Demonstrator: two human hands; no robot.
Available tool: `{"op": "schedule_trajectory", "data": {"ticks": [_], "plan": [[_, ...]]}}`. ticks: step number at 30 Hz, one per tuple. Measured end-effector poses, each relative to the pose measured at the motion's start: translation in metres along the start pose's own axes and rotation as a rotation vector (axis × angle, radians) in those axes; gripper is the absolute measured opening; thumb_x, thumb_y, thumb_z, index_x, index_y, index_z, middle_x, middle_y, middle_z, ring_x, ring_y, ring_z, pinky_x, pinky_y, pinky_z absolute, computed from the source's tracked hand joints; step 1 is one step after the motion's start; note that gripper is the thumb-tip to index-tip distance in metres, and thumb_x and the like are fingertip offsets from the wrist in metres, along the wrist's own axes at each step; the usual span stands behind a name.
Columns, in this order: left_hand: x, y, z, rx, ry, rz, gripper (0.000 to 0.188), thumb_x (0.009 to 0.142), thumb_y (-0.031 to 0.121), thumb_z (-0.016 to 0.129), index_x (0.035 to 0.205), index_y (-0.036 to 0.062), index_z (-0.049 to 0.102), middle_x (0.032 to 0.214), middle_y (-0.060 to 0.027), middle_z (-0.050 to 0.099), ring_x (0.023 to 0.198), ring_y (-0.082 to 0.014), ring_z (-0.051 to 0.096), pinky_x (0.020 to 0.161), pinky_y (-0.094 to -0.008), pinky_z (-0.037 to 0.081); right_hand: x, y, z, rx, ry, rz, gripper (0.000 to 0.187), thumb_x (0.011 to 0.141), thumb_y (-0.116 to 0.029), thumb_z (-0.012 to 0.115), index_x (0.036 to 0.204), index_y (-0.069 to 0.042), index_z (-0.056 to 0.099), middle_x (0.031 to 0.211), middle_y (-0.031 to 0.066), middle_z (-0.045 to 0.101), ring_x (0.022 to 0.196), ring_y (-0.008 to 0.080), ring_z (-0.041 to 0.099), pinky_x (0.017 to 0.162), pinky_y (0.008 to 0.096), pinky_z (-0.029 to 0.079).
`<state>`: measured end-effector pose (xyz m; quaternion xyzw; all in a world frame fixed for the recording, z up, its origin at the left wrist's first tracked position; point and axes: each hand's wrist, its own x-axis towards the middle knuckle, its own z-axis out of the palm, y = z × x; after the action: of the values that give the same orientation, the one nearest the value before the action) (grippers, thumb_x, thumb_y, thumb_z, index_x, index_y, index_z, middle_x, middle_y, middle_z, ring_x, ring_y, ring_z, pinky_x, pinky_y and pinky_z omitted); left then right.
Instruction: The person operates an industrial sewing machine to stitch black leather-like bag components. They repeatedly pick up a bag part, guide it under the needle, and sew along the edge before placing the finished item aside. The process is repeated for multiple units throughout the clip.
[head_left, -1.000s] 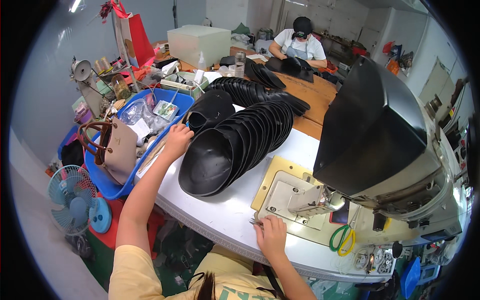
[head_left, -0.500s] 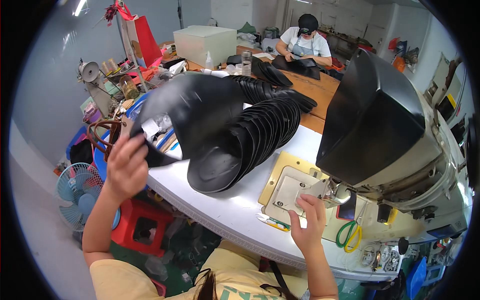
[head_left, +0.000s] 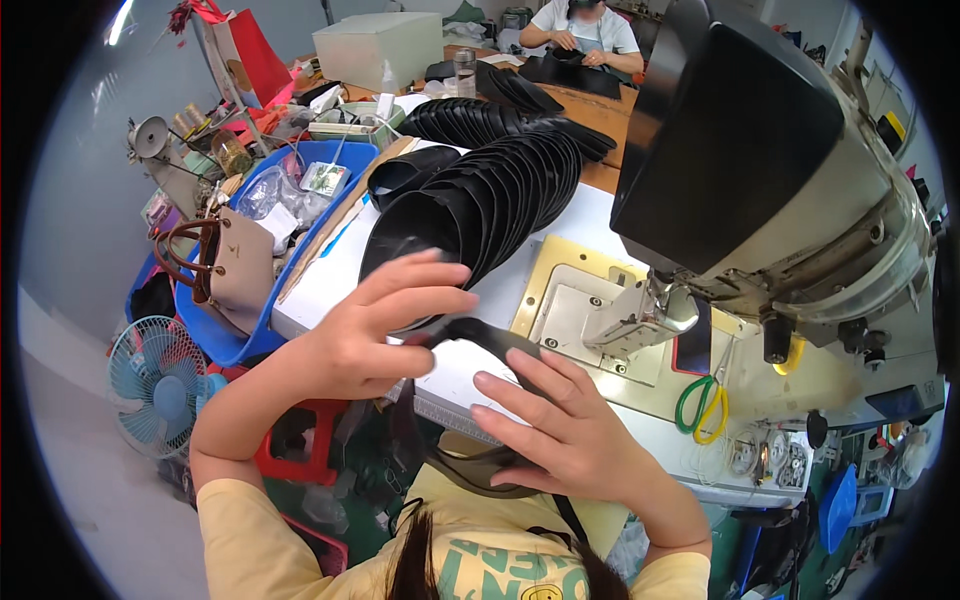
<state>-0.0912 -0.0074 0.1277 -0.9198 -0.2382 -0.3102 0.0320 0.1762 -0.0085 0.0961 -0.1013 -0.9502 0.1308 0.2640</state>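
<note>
My loosely spread right hand [head_left: 572, 440] holds one curved black panel [head_left: 488, 337], my half-curled left hand [head_left: 362, 335] beside it, grip unclear, a nested row of panels [head_left: 498, 195] remaining.

A: State the free passages.

B: A bare strip of white tabletop [head_left: 597, 215] runs between the stack of black pieces [head_left: 478, 195] and the yellow plate [head_left: 537, 285], widening toward the far side. A second bare area lies left of the stack, bounded by the blue basin [head_left: 217, 347].

A: List the obstructions.

B: The machine head [head_left: 735, 150] overhangs the right side. Scissors [head_left: 706, 405] lie nearby. The left hand [head_left: 365, 335], right hand [head_left: 565, 435] and curved black piece [head_left: 485, 336] obstruct the front edge.
</note>
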Motion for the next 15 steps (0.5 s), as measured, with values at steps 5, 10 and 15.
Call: {"op": "schedule_trajectory", "data": {"ticks": [5, 10, 15], "plan": [[-0.004, -0.006, 0.023, -0.245, -0.060, -0.135, 0.018, 0.067, -0.011, 0.061, 0.066, 0.0037, 0.051, 0.116, -0.0218, 0.053, 0.113, -0.0386, 0.053, 0.094, -0.0491, 0.045, -0.003, 0.007, -0.010, 0.015, -0.205, 0.066, 0.051, 0.065, -0.031, 0.075, 0.106, -0.006, 0.059, 0.113, 0.0071, 0.053, 0.131, 0.0307, 0.035, 0.105, 0.0505, 0.029], [-0.014, -0.011, 0.055, -0.551, 0.058, -0.346, 0.026, 0.072, -0.020, 0.050, 0.064, 0.0043, 0.051, 0.105, -0.0135, 0.046, 0.103, -0.0303, 0.058, 0.087, -0.0380, 0.051, -0.008, 0.007, 0.006, 0.020, -0.229, 0.122, 0.040, 0.066, -0.027, 0.075, 0.095, -0.005, 0.058, 0.104, 0.0066, 0.053, 0.127, 0.0320, 0.038, 0.099, 0.0492, 0.033], [-0.021, -0.014, 0.080, -0.637, 0.203, -0.415, 0.026, 0.064, -0.024, 0.043, 0.065, 0.0016, 0.051, 0.102, -0.0116, 0.044, 0.099, -0.0259, 0.058, 0.082, -0.0335, 0.051, -0.015, -0.010, 0.013, 0.060, -0.322, 0.471, 0.031, 0.072, -0.024, 0.073, 0.087, -0.003, 0.056, 0.100, 0.0089, 0.054, 0.099, 0.0320, 0.055, 0.078, 0.0426, 0.045]]}}
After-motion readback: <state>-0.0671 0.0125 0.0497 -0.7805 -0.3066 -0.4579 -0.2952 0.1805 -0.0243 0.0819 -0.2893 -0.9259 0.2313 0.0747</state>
